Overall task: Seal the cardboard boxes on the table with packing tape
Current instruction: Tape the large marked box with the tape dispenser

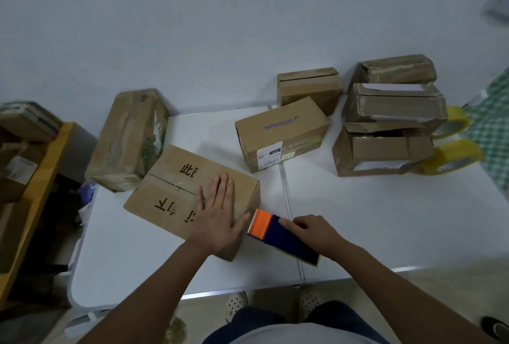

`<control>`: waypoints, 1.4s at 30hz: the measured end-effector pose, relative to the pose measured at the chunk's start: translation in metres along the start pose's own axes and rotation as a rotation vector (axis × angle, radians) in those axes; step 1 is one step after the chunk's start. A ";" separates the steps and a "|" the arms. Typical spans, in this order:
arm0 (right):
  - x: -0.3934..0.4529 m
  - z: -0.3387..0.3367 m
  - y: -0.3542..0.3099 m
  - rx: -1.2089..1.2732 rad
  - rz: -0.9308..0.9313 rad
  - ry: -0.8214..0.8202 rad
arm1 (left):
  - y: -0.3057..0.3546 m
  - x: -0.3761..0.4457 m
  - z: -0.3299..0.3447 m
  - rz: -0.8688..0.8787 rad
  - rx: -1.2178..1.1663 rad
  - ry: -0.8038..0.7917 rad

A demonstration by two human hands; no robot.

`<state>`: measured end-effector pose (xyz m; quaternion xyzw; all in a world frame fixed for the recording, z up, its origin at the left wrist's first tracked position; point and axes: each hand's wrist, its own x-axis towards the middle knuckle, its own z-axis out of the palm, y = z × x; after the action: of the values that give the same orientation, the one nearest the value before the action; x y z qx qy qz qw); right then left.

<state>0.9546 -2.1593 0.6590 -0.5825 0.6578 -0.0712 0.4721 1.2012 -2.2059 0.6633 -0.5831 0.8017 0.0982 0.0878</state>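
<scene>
A cardboard box (176, 189) with large dark printed characters lies on the white table (385, 219) in front of me. My left hand (217, 217) presses flat on its top near the right end, fingers straight. My right hand (311, 229) grips a tape dispenser (281, 233) with a blue body and an orange serrated head. The orange head sits at the box's right end, beside my left thumb. A box printed DECATHLON (281, 134) stands further back in the middle.
A worn taped box (129, 137) lies at the table's left back corner. Several boxes (385, 123) are piled at the back right, with yellow tape rolls (451, 156) beside them. A person in a green checked sleeve (493, 129) stands at the right edge. Shelving with boxes (24, 151) stands left.
</scene>
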 end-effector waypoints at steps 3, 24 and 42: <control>-0.007 0.003 0.004 0.035 -0.023 0.047 | -0.001 0.002 0.005 0.011 -0.006 0.025; -0.027 -0.025 0.019 -0.004 0.041 -0.029 | 0.009 -0.003 0.009 0.046 -0.036 0.149; 0.005 -0.002 -0.061 -0.342 0.176 0.126 | 0.015 -0.002 0.018 0.017 0.007 0.145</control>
<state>0.9966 -2.1835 0.6961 -0.5887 0.7370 0.0469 0.3287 1.1882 -2.1949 0.6469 -0.5814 0.8113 0.0535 0.0308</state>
